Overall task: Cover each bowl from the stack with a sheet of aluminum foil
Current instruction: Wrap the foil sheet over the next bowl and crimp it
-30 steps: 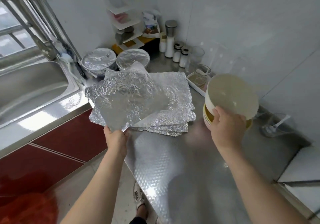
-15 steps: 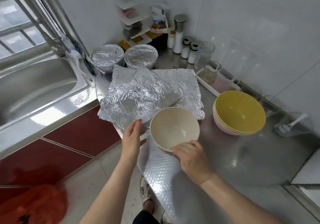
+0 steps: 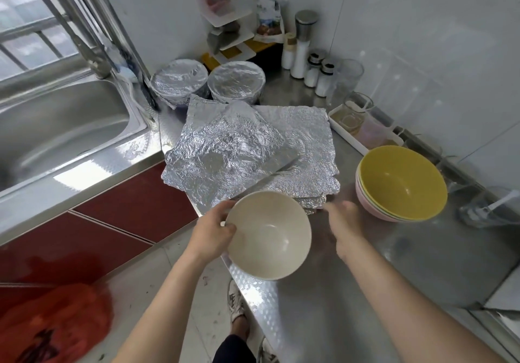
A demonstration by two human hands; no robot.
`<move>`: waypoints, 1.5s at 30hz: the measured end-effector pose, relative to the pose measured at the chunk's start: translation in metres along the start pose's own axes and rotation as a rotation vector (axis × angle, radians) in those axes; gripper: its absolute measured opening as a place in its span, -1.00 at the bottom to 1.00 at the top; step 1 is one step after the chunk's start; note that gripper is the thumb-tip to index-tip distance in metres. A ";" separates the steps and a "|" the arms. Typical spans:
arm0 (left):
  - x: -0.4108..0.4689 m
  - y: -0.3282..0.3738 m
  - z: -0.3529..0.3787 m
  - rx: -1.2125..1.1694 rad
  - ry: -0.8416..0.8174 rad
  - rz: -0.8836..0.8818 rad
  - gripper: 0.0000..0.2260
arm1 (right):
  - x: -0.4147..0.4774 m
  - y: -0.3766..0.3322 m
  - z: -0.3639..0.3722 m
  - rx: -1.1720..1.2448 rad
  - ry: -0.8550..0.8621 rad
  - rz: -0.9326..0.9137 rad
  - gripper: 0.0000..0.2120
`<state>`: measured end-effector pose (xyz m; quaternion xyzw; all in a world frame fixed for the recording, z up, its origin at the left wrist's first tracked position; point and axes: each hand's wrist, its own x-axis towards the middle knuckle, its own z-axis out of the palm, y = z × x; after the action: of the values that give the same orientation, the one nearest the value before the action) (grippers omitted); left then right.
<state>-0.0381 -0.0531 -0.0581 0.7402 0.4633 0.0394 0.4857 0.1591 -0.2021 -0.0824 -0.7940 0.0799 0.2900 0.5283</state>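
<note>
Taking the foil pile [image 3: 247, 154] as my marker, the sink [image 3: 70, 132] lies well to its left, and two covered bowls [image 3: 180, 81] stand just behind its far edge. At the pile's near edge my left hand [image 3: 212, 229] grips the cream bowl [image 3: 270, 236] by its left rim, thumb at the lip and the other fingers curled round the outside, the forearm coming up from below. The bowl faces up, slightly tipped, and I cannot tell whether its base rests on the bench [image 3: 394, 264] or hangs just clear of it. I judge it light, stiff and smooth, so a rim pinch should hold, though a slick wall could slide under a lazy squeeze. The foil is the delicate part: thin, crinkled, apt to tear or drag its neighbours, so I would lift only the top sheet by a corner. My right hand [image 3: 344, 222] is blurred at the pile's near right corner, fingers stretched forward and holding nothing that I can see. Right of the pile sits the stack [image 3: 402, 182], a yellow bowl on top.
</note>
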 end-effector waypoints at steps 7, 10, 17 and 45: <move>0.002 0.003 -0.010 -0.266 -0.188 -0.118 -0.71 | 0.057 -0.003 0.031 0.296 -0.049 0.335 -0.64; 0.005 0.004 -0.012 -0.276 -0.206 -0.117 -0.82 | 0.073 -0.003 0.041 0.275 -0.053 0.348 -0.68; 0.030 -0.004 -0.016 0.040 0.341 0.079 -0.87 | 0.091 -0.014 0.049 -0.021 0.060 0.167 -0.56; 0.081 0.027 -0.035 0.543 0.425 0.630 -0.84 | 0.013 -0.104 0.090 -1.081 -0.366 -1.006 -0.31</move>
<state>0.0074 0.0267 -0.0512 0.9207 0.2987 0.2131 0.1330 0.1811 -0.0751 -0.0321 -0.8223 -0.5338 0.1398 0.1392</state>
